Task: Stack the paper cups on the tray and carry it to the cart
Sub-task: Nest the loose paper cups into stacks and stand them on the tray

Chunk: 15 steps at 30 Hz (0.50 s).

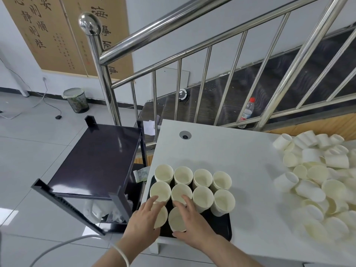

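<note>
- On the black tray (pixel 221 226), at the white table's (pixel 240 160) near-left corner: upright paper-cup stacks (pixel 202 182) in rows.
- Left hand (pixel 143 218) and right hand (pixel 189 218): fingers spread, resting on the two nearest stacks.
- Advice: seat the stacks squarely before lifting; keep the tray level.
- Right: loose cups (pixel 317 170). Left: black cart (pixel 96 158).
</note>
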Each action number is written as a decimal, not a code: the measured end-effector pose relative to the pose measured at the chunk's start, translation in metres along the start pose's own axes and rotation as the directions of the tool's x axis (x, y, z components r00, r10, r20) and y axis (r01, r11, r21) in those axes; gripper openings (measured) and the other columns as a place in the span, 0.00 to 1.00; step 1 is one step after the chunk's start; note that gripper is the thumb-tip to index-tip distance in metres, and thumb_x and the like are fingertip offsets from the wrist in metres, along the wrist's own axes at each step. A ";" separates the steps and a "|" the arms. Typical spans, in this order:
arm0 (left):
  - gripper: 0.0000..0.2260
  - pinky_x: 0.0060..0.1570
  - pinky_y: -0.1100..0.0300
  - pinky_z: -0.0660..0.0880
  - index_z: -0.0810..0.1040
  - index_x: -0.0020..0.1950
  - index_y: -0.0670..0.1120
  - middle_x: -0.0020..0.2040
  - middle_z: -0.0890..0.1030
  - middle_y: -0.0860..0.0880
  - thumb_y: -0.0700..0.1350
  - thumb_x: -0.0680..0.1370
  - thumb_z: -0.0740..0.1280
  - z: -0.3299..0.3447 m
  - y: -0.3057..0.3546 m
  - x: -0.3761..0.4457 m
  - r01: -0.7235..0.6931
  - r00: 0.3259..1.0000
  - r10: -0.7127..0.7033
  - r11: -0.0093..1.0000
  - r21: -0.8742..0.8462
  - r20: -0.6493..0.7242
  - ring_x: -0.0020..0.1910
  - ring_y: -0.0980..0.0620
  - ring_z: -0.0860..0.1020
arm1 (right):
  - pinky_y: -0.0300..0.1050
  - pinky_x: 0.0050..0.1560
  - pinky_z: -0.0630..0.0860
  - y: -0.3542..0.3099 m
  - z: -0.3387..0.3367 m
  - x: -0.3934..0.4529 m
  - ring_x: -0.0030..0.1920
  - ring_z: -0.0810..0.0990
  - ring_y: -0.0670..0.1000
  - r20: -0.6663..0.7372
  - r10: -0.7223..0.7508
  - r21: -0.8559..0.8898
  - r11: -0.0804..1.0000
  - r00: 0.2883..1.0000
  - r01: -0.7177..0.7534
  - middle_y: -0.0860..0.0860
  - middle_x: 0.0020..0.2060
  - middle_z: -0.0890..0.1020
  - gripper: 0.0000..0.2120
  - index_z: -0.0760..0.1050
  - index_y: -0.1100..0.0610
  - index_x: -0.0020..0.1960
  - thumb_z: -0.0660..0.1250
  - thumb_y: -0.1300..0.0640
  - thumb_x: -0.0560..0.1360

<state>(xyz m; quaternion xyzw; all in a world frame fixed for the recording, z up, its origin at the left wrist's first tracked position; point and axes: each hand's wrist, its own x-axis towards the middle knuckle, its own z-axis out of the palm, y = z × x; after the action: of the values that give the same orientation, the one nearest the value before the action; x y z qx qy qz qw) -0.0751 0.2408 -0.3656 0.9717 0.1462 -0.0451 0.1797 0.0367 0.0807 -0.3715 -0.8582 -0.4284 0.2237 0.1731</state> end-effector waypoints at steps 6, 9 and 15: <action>0.23 0.62 0.56 0.69 0.69 0.69 0.55 0.78 0.51 0.51 0.46 0.74 0.65 -0.005 0.000 -0.001 -0.034 0.998 0.031 0.998 0.046 0.062 0.74 0.49 0.60 | 0.45 0.56 0.75 0.000 -0.002 -0.003 0.72 0.62 0.52 -0.024 -0.011 -0.006 1.000 1.000 0.011 0.48 0.75 0.44 0.38 0.53 0.47 0.76 0.70 0.50 0.72; 0.23 0.64 0.54 0.68 0.68 0.70 0.56 0.78 0.49 0.52 0.46 0.75 0.64 -0.006 0.002 -0.001 -0.045 0.995 0.039 0.997 0.064 0.095 0.74 0.49 0.58 | 0.44 0.58 0.74 0.001 -0.003 -0.004 0.72 0.61 0.52 -0.024 -0.012 0.008 1.000 1.000 0.012 0.48 0.76 0.44 0.39 0.52 0.47 0.76 0.70 0.50 0.72; 0.27 0.64 0.54 0.69 0.63 0.72 0.56 0.78 0.51 0.51 0.46 0.74 0.66 -0.010 0.004 0.001 -0.053 0.995 0.048 0.997 0.058 0.090 0.72 0.48 0.63 | 0.42 0.59 0.72 0.001 -0.003 -0.004 0.73 0.61 0.51 -0.023 -0.022 0.019 1.000 0.999 0.023 0.48 0.76 0.44 0.39 0.51 0.48 0.77 0.69 0.50 0.73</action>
<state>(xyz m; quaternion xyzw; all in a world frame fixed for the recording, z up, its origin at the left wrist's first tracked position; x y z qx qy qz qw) -0.0728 0.2412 -0.3556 0.9772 0.1121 -0.0877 0.1577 0.0365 0.0766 -0.3685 -0.8541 -0.4338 0.2162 0.1889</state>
